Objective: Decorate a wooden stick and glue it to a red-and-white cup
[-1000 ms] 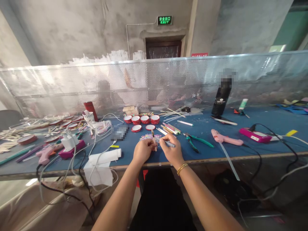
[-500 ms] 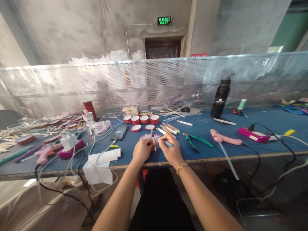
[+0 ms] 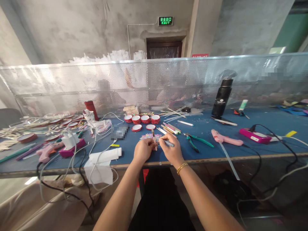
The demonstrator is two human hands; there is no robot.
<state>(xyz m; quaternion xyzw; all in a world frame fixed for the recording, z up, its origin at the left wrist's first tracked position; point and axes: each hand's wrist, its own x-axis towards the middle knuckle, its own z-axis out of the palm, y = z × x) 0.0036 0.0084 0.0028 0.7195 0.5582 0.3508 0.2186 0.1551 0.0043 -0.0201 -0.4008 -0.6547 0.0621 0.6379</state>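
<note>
A person sits at a long blue-topped workbench [image 3: 216, 146], both bare forearms reaching forward to its near edge. The left hand [image 3: 142, 150] is curled closed, pinching a thin flat wooden stick [image 3: 153, 136] that points away from the person, tilted slightly leftward. The right hand [image 3: 171, 148], with a gold chain bracelet [image 3: 182, 167] at the wrist, grips a slim grey pen-like tool [image 3: 168, 143] between thumb and fingers; the tool's tip meets the stick just beside the left thumb. Directly behind the hands lies a small flat colourful patterned piece [image 3: 147, 137] on the bench top.

Just right of the right hand lie green-handled pliers [image 3: 196, 140], and further right a pale pink hot glue gun [image 3: 225, 138] with a clear glue stick trailing toward the bench edge. Beyond the hands stands a row of small round red-and-white tape rolls [image 3: 141, 119]. A tall black bottle [image 3: 221, 98] stands near the perforated metal screen [image 3: 154, 80] at the back of the bench. To the left sits a white paper roll [image 3: 105, 158] among tangled white cables [image 3: 79, 150].
</note>
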